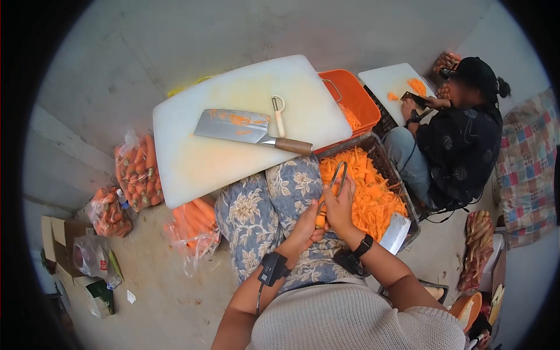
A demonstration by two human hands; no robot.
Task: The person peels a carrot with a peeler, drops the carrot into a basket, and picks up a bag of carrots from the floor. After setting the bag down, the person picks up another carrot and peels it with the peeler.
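Over my lap, my left hand (304, 231) is closed round a carrot (321, 220), of which only a short orange part shows. My right hand (340, 205) grips a metal peeler (340, 170), its looped frame rising above the fingers beside the carrot. Just beyond that hand, a dark crate (415, 224) holds a heap of orange carrot peelings or strips (373, 195). A cleaver blade (395, 232) leans at the crate's near corner. On the big white cutting board (198, 166) lie a wooden-handled cleaver (233, 125), with orange shreds on its blade, and a pale peeler (279, 119).
An orange bin (350, 87) stands behind the crate. At right, a person (461, 146) holds a dark knife (414, 100) over another white board (385, 79) with cut carrot. Bags of carrots (139, 172) (195, 224) and a cardboard box (61, 236) sit on the floor at left.
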